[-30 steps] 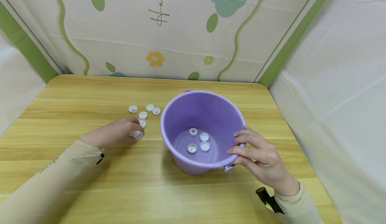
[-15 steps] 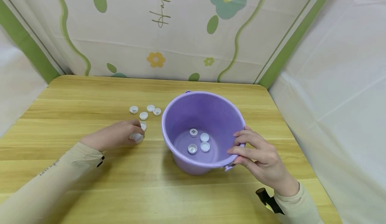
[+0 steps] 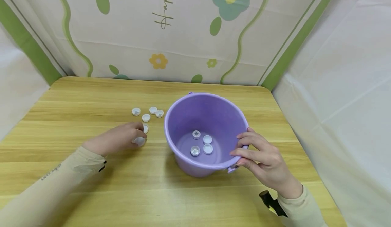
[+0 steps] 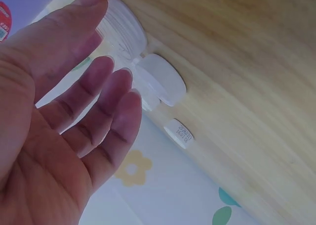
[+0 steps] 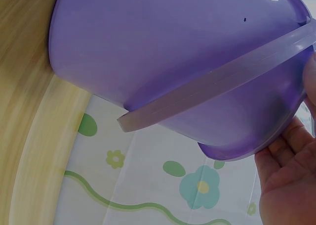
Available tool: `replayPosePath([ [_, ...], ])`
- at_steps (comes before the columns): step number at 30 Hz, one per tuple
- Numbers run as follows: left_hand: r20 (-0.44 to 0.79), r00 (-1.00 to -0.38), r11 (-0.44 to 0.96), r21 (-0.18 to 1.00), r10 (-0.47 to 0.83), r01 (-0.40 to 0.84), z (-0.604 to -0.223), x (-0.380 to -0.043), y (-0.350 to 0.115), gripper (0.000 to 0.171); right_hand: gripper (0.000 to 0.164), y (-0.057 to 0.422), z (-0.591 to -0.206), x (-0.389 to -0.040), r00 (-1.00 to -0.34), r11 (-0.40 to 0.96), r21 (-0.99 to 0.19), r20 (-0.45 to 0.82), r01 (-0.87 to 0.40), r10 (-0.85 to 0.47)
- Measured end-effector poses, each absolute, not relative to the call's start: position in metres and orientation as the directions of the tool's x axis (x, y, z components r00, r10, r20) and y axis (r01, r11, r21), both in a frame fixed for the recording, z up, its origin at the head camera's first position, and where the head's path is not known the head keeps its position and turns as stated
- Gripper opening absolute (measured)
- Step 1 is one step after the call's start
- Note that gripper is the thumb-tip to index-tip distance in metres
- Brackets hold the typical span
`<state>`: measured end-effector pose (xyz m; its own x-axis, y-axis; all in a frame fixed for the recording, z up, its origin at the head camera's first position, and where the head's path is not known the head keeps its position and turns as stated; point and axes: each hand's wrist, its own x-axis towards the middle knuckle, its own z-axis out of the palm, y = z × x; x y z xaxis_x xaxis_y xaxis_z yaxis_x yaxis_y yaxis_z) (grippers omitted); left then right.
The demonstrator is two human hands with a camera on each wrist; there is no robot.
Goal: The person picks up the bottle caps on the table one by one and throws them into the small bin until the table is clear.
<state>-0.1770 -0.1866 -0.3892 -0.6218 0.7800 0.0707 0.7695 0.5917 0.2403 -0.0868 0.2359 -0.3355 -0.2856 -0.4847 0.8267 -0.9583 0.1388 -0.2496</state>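
At the left of the table, my left hand (image 3: 117, 138) pinches the nearest white cap (image 3: 140, 141), thumb and index finger at its sides; in the left wrist view this cap (image 4: 126, 29) has a ridged wall and the other fingers curve loosely. Another cap (image 3: 146, 128) lies right by the fingertips, partly hidden. My right hand (image 3: 262, 155) grips the rim of a purple bucket (image 3: 171, 152) on its right side. Several caps lie flat on the bucket's floor, one of them (image 3: 208, 149) toward the front. In the right wrist view the bucket's handle (image 5: 217, 86) hangs against its outer wall.
Beyond the left hand lie more white caps, including one at the far left (image 3: 136, 111), one in the middle (image 3: 146, 118) and a touching pair (image 3: 159, 113). The wooden table (image 3: 146, 196) ends at a flower-printed curtain (image 3: 122, 26). White sheeting (image 3: 342, 101) hangs on the right.
The left hand stays at the nearest cap, and the cap beside it has slid slightly toward me. The right hand keeps its grip on the bucket. The head view has shifted a little.
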Motion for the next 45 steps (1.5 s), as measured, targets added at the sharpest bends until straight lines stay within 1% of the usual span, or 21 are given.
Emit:
replayPosePath([
  [5,0.086,-0.594,0.571,0.195,0.8,0.797,-0.39,-0.174,-0.183,0.024,0.022,0.236,-0.335,-0.087,-0.281,0.135,-0.247,0.831,-0.96,-0.48],
  [9,0.097,-0.568,0.543,0.197,0.818,0.816,-0.391,-0.171,-0.18,0.024,0.021,0.235,-0.335,-0.087,-0.283,0.135,-0.249,0.831,-0.959,-0.478],
  [12,0.08,-0.571,0.543,0.224,0.817,0.809,-0.39,-0.17,-0.179,0.024,0.021,0.235,-0.335,-0.087,-0.284,0.137,-0.249,0.831,-0.959,-0.479],
  [19,0.038,-0.599,0.57,0.265,0.8,0.778,-0.387,-0.166,-0.179,0.025,0.022,0.235,-0.335,-0.086,-0.281,0.133,-0.248,0.834,-0.96,-0.475],
  [24,0.059,-0.604,0.569,0.273,0.795,0.776,-0.386,-0.167,-0.181,0.023,0.022,0.235,-0.335,-0.087,-0.276,0.126,-0.246,0.836,-0.961,-0.474],
  [28,0.092,-0.611,0.573,0.261,0.786,0.777,-0.38,-0.168,-0.183,0.026,0.022,0.236,-0.335,-0.087,-0.276,0.126,-0.246,0.834,-0.961,-0.477],
  [33,0.128,-0.596,0.558,0.239,0.793,0.794,-0.365,-0.168,-0.184,0.029,0.021,0.235,-0.335,-0.087,-0.279,0.128,-0.249,0.831,-0.96,-0.481],
  [35,0.172,-0.585,0.549,0.216,0.792,0.807,-0.356,-0.168,-0.184,0.031,0.022,0.235,-0.335,-0.087,-0.279,0.129,-0.248,0.831,-0.96,-0.481],
  [38,0.226,-0.584,0.55,0.198,0.78,0.811,-0.339,-0.167,-0.185,0.034,0.022,0.235,-0.335,-0.087,-0.279,0.129,-0.248,0.831,-0.96,-0.481],
  [43,0.243,-0.591,0.565,0.174,0.77,0.807,-0.305,-0.163,-0.184,0.038,0.022,0.235,-0.336,-0.087,-0.281,0.132,-0.248,0.831,-0.96,-0.479],
  [45,0.27,-0.572,0.552,0.152,0.775,0.82,-0.293,-0.163,-0.182,0.039,0.022,0.236,-0.336,-0.087,-0.281,0.133,-0.248,0.833,-0.96,-0.477],
])
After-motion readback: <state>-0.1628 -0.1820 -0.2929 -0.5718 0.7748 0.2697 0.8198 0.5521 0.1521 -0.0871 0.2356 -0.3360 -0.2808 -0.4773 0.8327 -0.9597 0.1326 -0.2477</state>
